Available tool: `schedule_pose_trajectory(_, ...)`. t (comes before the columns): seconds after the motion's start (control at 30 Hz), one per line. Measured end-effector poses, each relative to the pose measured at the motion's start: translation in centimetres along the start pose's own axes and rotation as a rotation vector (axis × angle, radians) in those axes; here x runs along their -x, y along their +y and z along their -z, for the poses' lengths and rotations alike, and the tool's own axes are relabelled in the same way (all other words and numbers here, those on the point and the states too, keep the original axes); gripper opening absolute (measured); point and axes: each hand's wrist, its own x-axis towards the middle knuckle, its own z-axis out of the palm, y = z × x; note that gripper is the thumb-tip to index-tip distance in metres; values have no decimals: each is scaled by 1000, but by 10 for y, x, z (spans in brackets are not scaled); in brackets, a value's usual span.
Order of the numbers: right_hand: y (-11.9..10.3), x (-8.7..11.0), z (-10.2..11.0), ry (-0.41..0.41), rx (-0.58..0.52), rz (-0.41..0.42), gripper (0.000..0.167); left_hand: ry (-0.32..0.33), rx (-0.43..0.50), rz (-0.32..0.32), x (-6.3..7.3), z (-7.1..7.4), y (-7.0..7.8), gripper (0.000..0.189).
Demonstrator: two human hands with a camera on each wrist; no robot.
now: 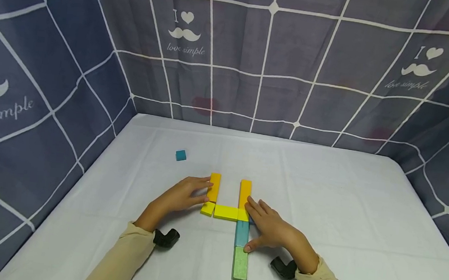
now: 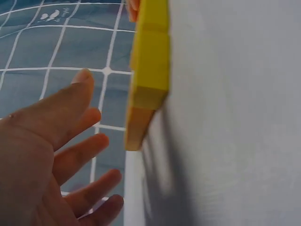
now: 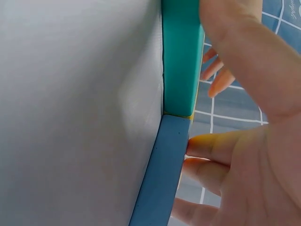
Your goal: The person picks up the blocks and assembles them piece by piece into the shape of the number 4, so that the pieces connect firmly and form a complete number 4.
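Note:
My left hand (image 1: 183, 195) reaches in from the left, fingers loosely spread, fingertips at the left orange block (image 1: 214, 187). A short yellow block (image 1: 207, 209) lies just below that one, slightly askew. Beside it a longer yellow block (image 1: 225, 212) runs across to the right column. In that column, an orange block (image 1: 245, 192), a yellow end, a teal block (image 1: 242, 234) and a green block (image 1: 240, 263) line up. My right hand (image 1: 274, 229) lies along the column's right side, its thumb near the teal-green joint. Its fingertips touch a blue block (image 3: 162, 169), mostly hidden in the head view.
A small teal cube (image 1: 181, 155) lies apart, behind the left hand. White cloth (image 1: 344, 207) covers the table, with dark checked curtains (image 1: 238, 45) at the back and sides. Black wrist mounts (image 1: 166, 238) hang beneath both wrists.

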Motion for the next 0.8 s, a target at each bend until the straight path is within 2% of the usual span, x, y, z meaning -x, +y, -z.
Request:
schedule_pose_trajectory(0.13,-2,-1,1,5,9,-5,110,13,3,14,9,1,4,48)
schedule_pose_trajectory(0.3,-1,0,2,10,7,-25,111,-6,32,32,17,-10,7,49)
schedule_pose_trajectory(0.4,-1,0,1,8,-1,-16,110,8,34,41,20,-17,8,49)
schedule_pose_trajectory(0.53,-2,1,1,11,-7,-17,110,59,43,21,22,-21,7,49)
schedule_pose_trajectory(0.67,-1,2,1,15,-6,-31,110,73,39,-1,21,-24,8,49)
schedule_pose_trajectory(0.8,-1,0,0,15,-2,-9,110,91,17,-5,24,-28,8,49)
